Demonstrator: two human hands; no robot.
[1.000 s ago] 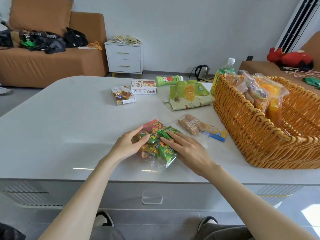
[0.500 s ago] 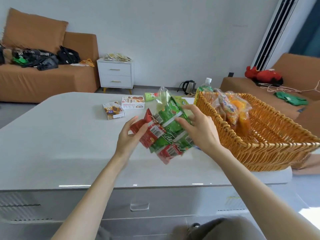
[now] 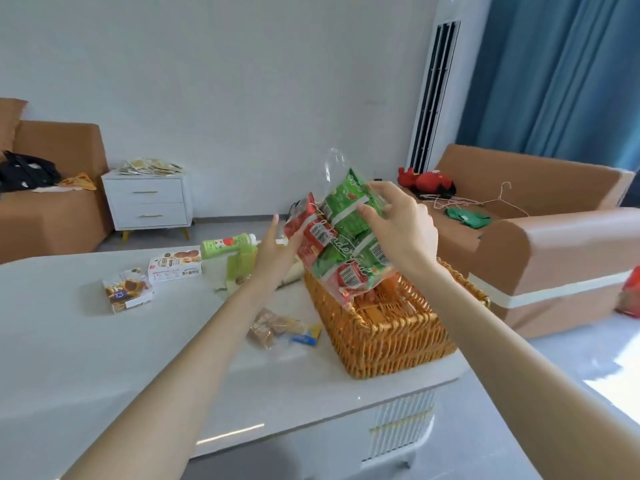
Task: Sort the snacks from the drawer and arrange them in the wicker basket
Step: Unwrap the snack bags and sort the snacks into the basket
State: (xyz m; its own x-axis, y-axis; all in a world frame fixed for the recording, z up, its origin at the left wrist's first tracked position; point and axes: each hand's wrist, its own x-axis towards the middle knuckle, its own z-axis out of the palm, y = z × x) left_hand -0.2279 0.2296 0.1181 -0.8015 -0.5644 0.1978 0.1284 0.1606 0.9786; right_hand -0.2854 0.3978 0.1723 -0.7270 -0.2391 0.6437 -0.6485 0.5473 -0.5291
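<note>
A clear bag of red and green snack packets [image 3: 341, 244] hangs in the air above the near end of the wicker basket [image 3: 391, 337]. My right hand [image 3: 398, 225] grips the bag's upper right side with curled fingers. My left hand [image 3: 277, 251] supports the bag's left edge, thumb up and fingers behind the bag. Orange packets lie inside the basket, mostly hidden behind the bag. On the white table [image 3: 104, 358] left of the basket lies a clear pack of brown biscuits [image 3: 277, 330].
Two small snack boxes [image 3: 128, 292] [image 3: 175, 266], a green tube [image 3: 227, 245] and a pale green pouch [image 3: 239, 268] lie further back on the table. A brown sofa [image 3: 540, 244] stands right of the basket, a white nightstand [image 3: 149, 199] behind.
Both hands lifted the snack bag off the table and carried it right, over the basket. The camera has turned to the right.
</note>
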